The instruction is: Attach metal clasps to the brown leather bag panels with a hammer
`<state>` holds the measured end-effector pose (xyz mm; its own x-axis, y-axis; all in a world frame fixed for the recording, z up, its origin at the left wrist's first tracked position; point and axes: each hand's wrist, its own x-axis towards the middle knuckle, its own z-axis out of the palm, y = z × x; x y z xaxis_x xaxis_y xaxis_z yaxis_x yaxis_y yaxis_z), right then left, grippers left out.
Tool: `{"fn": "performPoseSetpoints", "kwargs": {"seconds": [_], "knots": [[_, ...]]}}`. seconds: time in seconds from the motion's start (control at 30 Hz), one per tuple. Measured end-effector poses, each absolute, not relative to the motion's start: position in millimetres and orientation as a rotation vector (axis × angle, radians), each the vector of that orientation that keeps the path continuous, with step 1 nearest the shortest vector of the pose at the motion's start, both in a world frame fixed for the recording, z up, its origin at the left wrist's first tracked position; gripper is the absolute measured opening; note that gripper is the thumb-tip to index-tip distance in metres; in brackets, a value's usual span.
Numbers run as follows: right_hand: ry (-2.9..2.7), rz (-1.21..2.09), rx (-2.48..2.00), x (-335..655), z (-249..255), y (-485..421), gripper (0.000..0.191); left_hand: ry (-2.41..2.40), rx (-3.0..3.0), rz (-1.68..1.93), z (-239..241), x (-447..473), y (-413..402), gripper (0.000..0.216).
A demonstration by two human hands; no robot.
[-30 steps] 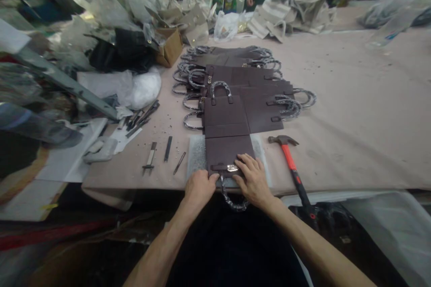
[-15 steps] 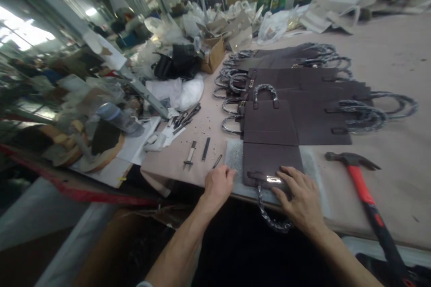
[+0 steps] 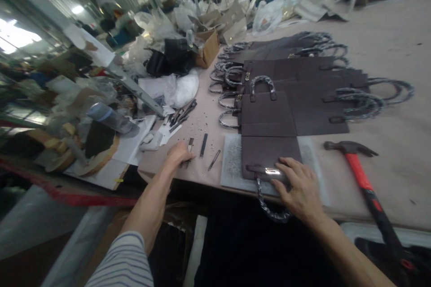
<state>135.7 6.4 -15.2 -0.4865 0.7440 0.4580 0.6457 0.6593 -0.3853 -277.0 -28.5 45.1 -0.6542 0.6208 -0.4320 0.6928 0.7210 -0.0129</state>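
Lower right, the right hand (image 3: 301, 187) rests on a flat dark-brown panel (image 3: 269, 149); centre-left, the left hand (image 3: 179, 153) part-covers a slim metal tool (image 3: 191, 142).

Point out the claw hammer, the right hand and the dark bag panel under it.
Claw hammer (image 3: 367, 193), head camera view: handle, near where red meets black.
Right hand (image 3: 301, 188), head camera view: back of the hand.
Dark bag panel (image 3: 269, 149), head camera view: flat face just below the crease.

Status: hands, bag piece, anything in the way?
Left hand at pronged tool, grip unclear. Right hand resting on brown bag piece. Piece partly over pale board; hammer lies right, clear of it.
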Motion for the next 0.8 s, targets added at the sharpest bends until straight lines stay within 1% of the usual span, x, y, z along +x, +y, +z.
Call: {"fn": "performPoseSetpoints", "kwargs": {"seconds": [0.07,0.13,0.2,0.27,0.33,0.4,0.43,0.5,0.6,0.73,0.8], "knots": [[-2.281,0.236,-1.089,136,-13,4,0.033,2.469,0.999,-0.274,42,-279,-31,0.024],[-2.289,0.265,-1.107,136,-12,2,0.034,2.415,0.999,-0.28,38,-282,-36,0.028],[-2.291,0.289,-1.131,136,-10,1,0.035,2.379,0.991,-0.12,34,-286,-43,0.034],[-2.291,0.304,-1.154,136,-9,0,0.036,2.305,0.93,0.278,32,-287,-52,0.036],[-2.292,0.312,-1.163,136,-9,-1,0.037,2.132,0.825,0.781,32,-278,-59,0.038],[-2.291,0.318,-1.162,135,-8,-2,0.037,1.926,0.761,1.188,32,-256,-63,0.044],[-2.291,0.32,-1.162,135,-8,-2,0.037,1.842,0.762,1.346,32,-241,-63,0.046],[-2.294,0.319,-1.163,134,-8,-2,0.037,1.737,0.829,1.574,30,-205,-62,0.044],[-2.306,0.309,-1.161,134,-8,-2,0.037,1.657,1.044,1.688,21,-152,-58,0.032],[-2.314,0.301,-1.178,134,-8,-2,0.038,1.541,1.361,1.635,1,-111,-60,0.017],[-2.315,0.306,-1.19,134,-8,-2,0.038,1.502,1.495,1.624,-8,-104,-62,0.014]]}}
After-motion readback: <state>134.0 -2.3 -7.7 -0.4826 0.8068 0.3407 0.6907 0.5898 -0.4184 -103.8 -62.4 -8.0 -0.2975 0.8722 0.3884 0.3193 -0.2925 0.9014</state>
